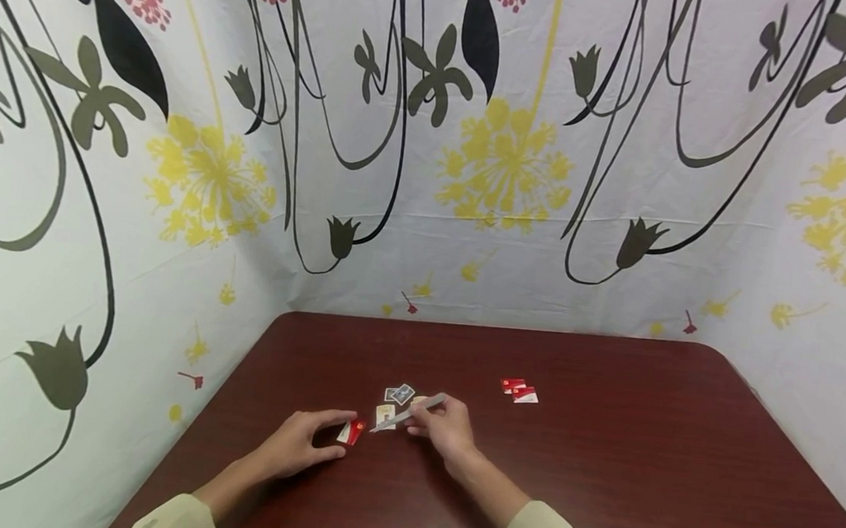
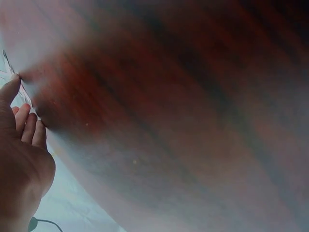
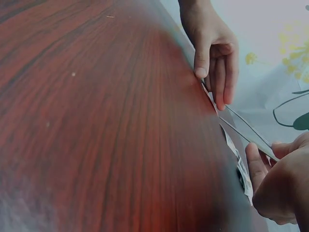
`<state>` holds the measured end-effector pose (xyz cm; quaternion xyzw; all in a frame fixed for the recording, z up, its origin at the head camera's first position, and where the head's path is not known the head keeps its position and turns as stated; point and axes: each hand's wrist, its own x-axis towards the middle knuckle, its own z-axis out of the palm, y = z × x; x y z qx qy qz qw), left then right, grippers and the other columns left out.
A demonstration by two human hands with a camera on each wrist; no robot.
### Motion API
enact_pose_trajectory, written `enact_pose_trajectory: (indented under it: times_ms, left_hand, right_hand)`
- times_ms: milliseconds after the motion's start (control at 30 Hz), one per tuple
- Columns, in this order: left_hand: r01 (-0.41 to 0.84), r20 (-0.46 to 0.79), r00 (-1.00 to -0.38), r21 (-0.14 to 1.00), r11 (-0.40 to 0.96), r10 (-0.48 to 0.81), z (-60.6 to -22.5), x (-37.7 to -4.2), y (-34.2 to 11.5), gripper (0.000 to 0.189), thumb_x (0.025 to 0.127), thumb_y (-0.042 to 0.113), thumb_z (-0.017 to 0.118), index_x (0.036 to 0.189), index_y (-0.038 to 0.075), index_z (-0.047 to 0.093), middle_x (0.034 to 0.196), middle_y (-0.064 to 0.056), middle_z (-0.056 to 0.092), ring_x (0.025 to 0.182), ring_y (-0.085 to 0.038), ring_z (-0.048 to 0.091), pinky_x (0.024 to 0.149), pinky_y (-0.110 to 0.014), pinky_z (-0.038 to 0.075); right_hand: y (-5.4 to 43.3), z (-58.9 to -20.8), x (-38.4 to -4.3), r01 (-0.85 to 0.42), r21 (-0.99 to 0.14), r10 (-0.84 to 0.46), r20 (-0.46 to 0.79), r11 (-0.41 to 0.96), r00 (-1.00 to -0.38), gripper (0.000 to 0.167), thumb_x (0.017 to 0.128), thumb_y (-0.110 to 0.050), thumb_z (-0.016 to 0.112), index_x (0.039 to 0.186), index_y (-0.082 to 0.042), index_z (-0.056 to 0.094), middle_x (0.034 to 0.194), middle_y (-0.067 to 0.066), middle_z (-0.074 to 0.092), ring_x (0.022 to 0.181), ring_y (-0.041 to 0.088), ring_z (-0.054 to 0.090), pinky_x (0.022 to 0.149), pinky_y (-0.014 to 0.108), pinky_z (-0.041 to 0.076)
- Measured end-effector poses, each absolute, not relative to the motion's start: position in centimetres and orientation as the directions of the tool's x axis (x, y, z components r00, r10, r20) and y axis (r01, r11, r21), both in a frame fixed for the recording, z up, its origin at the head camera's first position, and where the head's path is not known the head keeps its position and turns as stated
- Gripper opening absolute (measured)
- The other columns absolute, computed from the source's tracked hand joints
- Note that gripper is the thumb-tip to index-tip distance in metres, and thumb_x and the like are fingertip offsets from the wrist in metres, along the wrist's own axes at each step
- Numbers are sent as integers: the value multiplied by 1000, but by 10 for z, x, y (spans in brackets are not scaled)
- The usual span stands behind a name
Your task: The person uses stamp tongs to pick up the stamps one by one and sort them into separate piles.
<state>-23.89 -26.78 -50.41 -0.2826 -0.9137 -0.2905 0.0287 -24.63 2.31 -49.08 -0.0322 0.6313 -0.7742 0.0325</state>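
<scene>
Head view: your left hand (image 1: pixel 295 446) reaches in with thumb and forefinger spread apart around the red-and-white card (image 1: pixel 353 432) on the table (image 1: pixel 600 477). Your right hand (image 1: pixel 445 430) pinches slanted tweezers (image 1: pixel 400 417), tips near that card.

Left wrist view: your left fingers stretch toward the tabletop, slightly bent.

Right wrist view: your left fingers point downward; your right thumb and fingers grip the tweezers.
</scene>
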Motion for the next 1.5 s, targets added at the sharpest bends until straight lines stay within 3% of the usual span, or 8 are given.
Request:
enact_pose_trajectory:
  times_ms: [333,700,1267,1500]
  left_hand:
    - [517,201,-847,529,673,492,-506,-239,-268,53,95,30,84,143,16,69,138,6,70,128,-16,65,106,-45,52]
    - [514,203,-849,535,671,488,-506,-239,-268,52,94,30,84,142,16,69,138,6,70,127,-15,64,106,-43,52]
    - [538,229,-837,511,671,497,-508,-239,-267,52,93,30,85,141,15,70,136,3,72,124,-16,66,103,-43,53]
    - [512,205,-851,527,678,483,-507,-238,-267,53,93,28,85,143,16,69,136,5,71,126,-15,65,105,-43,53]
  right_hand:
    - [13,-494,-247,18,-974,-101,5,-228,-995,21,97,11,68,111,22,58,98,36,72,76,21,76,70,31,63]
    - [2,-500,-246,-4,-978,-65,18,-208,-998,17,96,12,68,107,20,58,98,37,71,78,29,77,77,43,64]
    - [-8,-498,-242,-27,-976,8,26,-214,-1000,15,93,15,69,103,20,58,95,34,71,71,18,73,70,33,64]
    - [-7,-499,-245,-10,-978,25,5,-211,-1000,15,93,15,70,102,21,59,97,36,71,70,16,72,72,35,64]
